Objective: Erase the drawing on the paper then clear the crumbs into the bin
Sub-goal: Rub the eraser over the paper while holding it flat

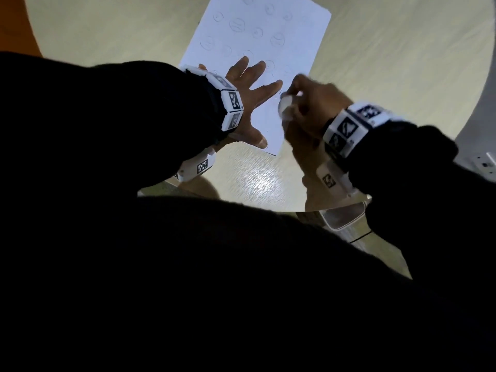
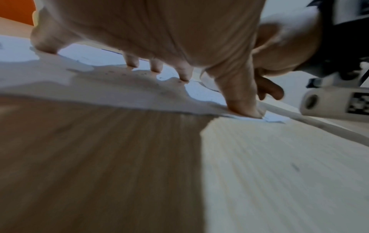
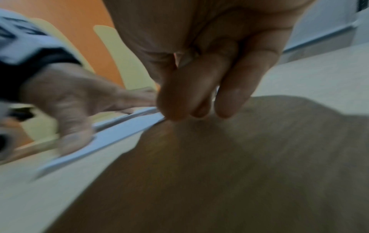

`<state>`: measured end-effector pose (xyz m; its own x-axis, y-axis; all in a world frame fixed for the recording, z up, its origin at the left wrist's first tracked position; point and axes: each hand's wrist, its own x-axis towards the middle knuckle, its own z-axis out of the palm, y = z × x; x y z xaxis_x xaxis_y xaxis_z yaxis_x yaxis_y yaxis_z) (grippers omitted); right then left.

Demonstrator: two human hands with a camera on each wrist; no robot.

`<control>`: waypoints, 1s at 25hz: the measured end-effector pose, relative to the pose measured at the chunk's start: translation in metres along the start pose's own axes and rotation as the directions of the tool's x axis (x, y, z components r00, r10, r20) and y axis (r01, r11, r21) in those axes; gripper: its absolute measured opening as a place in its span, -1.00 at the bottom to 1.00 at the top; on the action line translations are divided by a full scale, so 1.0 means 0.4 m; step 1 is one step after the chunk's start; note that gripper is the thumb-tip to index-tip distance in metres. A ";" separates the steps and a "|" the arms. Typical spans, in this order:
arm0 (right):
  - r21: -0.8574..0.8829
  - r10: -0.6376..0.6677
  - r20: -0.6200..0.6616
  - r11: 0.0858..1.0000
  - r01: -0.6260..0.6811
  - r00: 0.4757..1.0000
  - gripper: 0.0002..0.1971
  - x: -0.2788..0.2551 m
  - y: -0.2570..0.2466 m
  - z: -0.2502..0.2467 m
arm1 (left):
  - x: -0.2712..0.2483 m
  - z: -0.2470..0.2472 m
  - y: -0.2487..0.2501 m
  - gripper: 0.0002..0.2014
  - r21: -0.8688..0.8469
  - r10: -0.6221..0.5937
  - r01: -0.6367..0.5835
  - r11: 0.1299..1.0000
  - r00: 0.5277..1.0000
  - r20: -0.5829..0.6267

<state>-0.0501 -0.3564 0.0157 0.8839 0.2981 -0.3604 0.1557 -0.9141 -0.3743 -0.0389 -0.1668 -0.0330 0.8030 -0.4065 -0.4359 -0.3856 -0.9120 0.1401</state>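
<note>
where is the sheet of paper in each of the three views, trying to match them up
Head: the paper lies top centre on the table, running down under both hands.
Left wrist: a pale band at upper left, under the fingertips.
Right wrist: a blurred thin strip at centre left.
Shared landmark: the left hand pressing on it.

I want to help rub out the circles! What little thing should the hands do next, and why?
Probably keep rubbing, moving the eraser up the paper. The right hand grips it at the near right edge, the left hand presses the sheet flat, and many pencil circles farther up remain.
</note>
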 end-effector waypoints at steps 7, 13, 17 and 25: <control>0.017 0.038 -0.023 0.999 -0.037 0.999 -0.74 0.043 0.018 -0.029 | 0.012 -0.022 0.007 -0.14 -0.020 -0.009 0.005 1.000 0.976 -0.219; -0.010 -0.020 0.003 1.000 0.020 1.000 -0.76 0.032 0.001 -0.010 | 0.057 -0.041 -0.013 0.15 -0.051 -0.017 0.017 0.999 1.000 -0.011; -0.038 0.020 -0.050 0.999 -0.022 0.999 -0.75 0.078 -0.001 -0.041 | 0.059 -0.038 -0.009 0.17 -0.052 -0.023 0.023 0.998 1.000 -0.003; -0.033 -0.013 0.023 0.999 0.013 1.000 -0.71 0.069 -0.023 -0.021 | 0.056 -0.042 -0.005 0.19 -0.063 -0.031 0.032 0.998 0.999 0.009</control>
<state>-0.0235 -0.3422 0.0164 0.8713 0.3160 -0.3753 0.1821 -0.9186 -0.3507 -0.0123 -0.1752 -0.0280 0.8106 -0.3771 -0.4481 -0.3304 -0.9262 0.1817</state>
